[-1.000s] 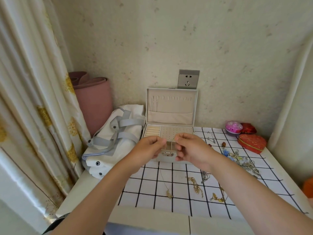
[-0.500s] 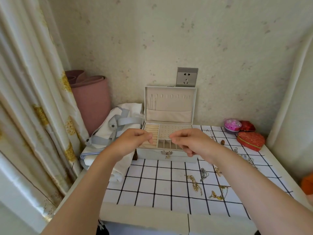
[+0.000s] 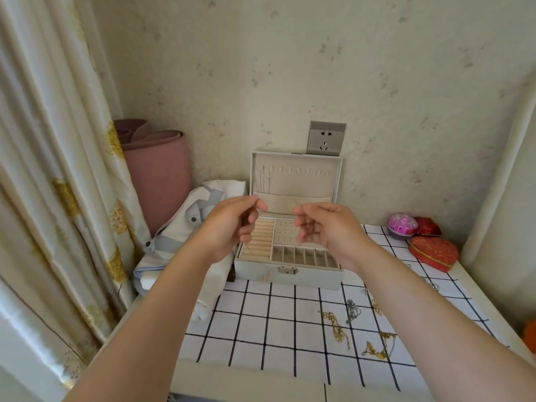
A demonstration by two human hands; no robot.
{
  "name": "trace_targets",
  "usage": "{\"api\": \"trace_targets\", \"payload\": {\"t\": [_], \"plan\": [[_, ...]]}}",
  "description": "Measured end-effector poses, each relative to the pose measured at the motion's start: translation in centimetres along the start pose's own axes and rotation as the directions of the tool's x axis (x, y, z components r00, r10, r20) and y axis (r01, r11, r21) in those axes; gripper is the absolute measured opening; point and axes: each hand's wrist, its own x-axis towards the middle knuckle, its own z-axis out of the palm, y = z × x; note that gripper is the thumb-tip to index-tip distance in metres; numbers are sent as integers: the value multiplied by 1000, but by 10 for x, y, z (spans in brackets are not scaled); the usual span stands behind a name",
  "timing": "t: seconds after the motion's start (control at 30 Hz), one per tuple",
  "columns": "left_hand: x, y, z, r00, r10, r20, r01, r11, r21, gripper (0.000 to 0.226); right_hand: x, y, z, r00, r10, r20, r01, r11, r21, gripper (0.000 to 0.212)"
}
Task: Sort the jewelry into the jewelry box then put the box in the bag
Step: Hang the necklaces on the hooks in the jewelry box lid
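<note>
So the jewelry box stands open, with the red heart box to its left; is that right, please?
Not quite: the heart box lies to the right of the jewelry box, not its left, as the head view shows. The jewelry box does stand open.

A pale, mottled wall with faint grey speckles fills the back of the nook. A grey power socket is set low in it. On the left hangs a cream curtain with gold floral print, and a rolled pink mat stands upright in the corner beside it. The white desk carries a white cloth gridded with black lines. A plain white panel rises on the right. Soft, even daylight lights everything.
</note>
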Motion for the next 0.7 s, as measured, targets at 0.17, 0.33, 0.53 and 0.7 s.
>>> {"api": "trace_targets", "payload": {"t": [0.17, 0.33, 0.53, 0.7], "plan": [[33, 18, 0, 997, 37, -63, -23, 975, 221, 23, 30, -8, -4, 996, -21, -84, 9, 989, -149, 21], [67, 21, -4, 990, 76, -115, -31, 936, 352, 20, 66, -14, -2, 984, -57, -166, 3, 951, -308, 16], [109, 8, -19, 957, 203, -207, -83, 875, 477, 23, 114, -11, 1, 926, -225, -302, 77, 898, -433, 22], [140, -13, -22, 867, 393, -308, -131, 774, 619, 24, 153, 2, 6, 850, -335, -407, 86, 850, -521, 18]]}}
